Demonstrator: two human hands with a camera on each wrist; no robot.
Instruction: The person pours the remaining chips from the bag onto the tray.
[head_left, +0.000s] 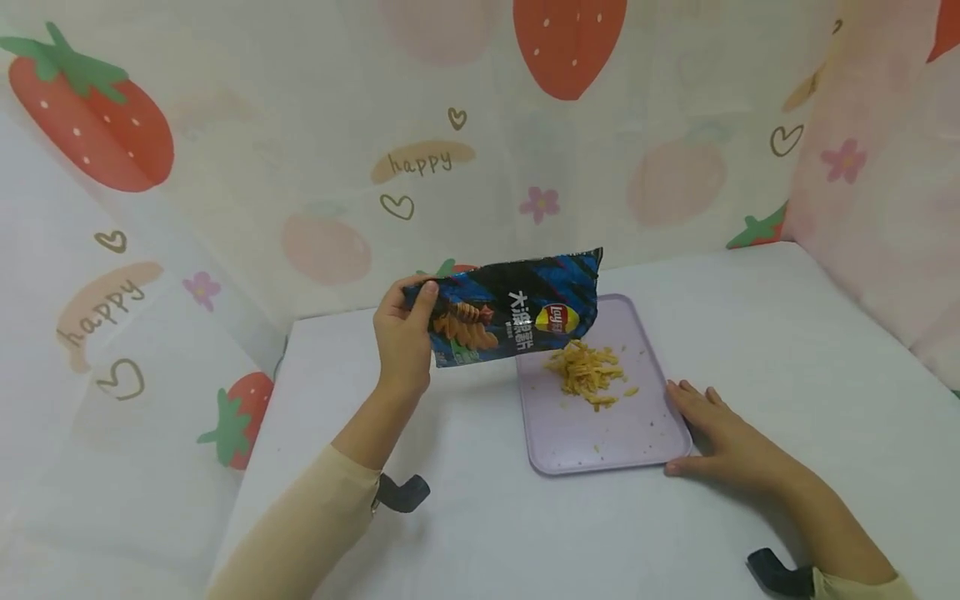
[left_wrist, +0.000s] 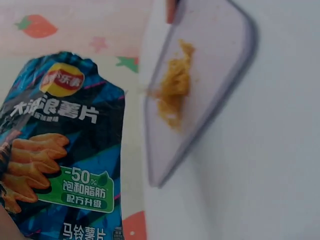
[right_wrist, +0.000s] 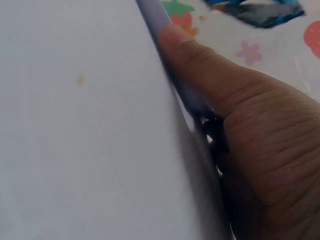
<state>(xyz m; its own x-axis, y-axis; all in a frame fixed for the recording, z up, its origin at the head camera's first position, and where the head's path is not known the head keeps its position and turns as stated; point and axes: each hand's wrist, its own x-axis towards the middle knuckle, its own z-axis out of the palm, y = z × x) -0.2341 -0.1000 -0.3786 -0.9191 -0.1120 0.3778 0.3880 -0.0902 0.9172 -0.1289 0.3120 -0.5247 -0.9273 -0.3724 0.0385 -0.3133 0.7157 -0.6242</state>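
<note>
My left hand (head_left: 403, 337) holds a blue and black Lay's potato chip bag (head_left: 480, 317) by one end, thumb on the printed front. Sideways in the air, the bag's other end reaches over a pale purple tray (head_left: 577, 454). On that tray lies a small heap of broken yellow potato chips (head_left: 588, 369), with crumbs scattered around it. My right hand (head_left: 723, 437) rests at the tray's right edge, its fingers and thumb extended and touching the rim. In the left wrist view the bag's front (left_wrist: 65, 125) shows large. The right wrist view shows my thumb (right_wrist: 195, 60) against the tray's side.
A white-covered table (head_left: 465, 533) lies under everything. Behind it and at both sides hang cloth walls (head_left: 337, 108) printed with strawberries, hearts and flowers. Each wrist wears a black camera mount (head_left: 403, 493).
</note>
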